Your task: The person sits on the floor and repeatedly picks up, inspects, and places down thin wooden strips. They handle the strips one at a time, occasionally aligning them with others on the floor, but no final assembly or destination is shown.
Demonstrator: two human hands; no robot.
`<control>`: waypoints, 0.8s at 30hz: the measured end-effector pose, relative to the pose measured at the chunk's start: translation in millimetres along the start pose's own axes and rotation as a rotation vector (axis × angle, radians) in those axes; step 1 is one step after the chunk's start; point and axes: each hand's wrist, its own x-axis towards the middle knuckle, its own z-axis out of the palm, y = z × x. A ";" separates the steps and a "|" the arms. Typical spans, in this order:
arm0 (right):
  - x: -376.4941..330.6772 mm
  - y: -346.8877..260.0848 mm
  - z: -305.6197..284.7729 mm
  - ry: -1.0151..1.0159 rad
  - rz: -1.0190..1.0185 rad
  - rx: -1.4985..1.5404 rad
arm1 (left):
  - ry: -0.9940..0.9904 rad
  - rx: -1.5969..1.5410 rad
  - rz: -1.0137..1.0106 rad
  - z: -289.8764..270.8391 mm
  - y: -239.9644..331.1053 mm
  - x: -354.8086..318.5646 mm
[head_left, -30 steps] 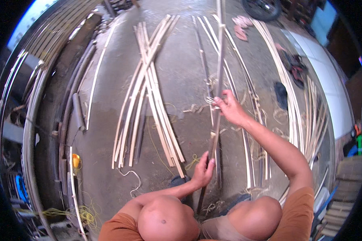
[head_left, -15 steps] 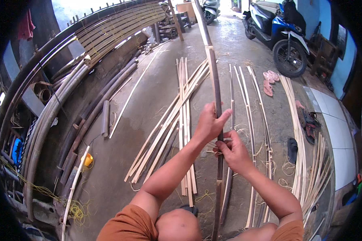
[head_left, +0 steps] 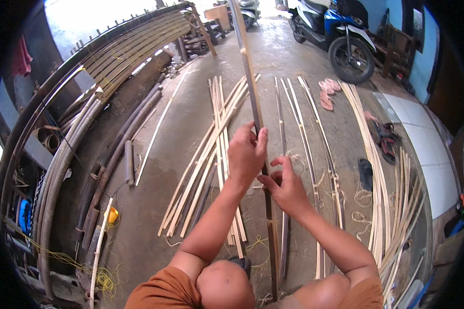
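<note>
Bamboo, one long dark split strip (head_left: pixel 252 103), runs from between my knees far out over the concrete floor (head_left: pixel 191 129), held at mid-length. My left hand (head_left: pixel 246 154) is raised with fingers wrapped shut around it; my right hand (head_left: pixel 287 186) sits just below, fingers pinched closed on its edge. I judge the sharp edge could cut a sliding palm, or the unsupported far end could whip sideways.
</note>
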 end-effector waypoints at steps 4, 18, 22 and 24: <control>0.0 -1.0 -2.2 -0.032 0.006 -0.045 | -0.130 -0.197 -0.185 -5.8 -22.6 9.3; -1.8 -10.0 -30.1 -0.188 -0.013 -0.058 | -0.336 -0.486 -0.398 -40.9 -3.7 17.0; -1.8 -15.7 -32.0 -0.127 -0.075 -0.061 | -0.344 -0.542 -0.387 -33.6 0.5 14.7; 2.7 -15.5 -35.2 -0.103 -0.188 -0.204 | -0.344 -0.570 -0.379 -33.6 2.3 13.5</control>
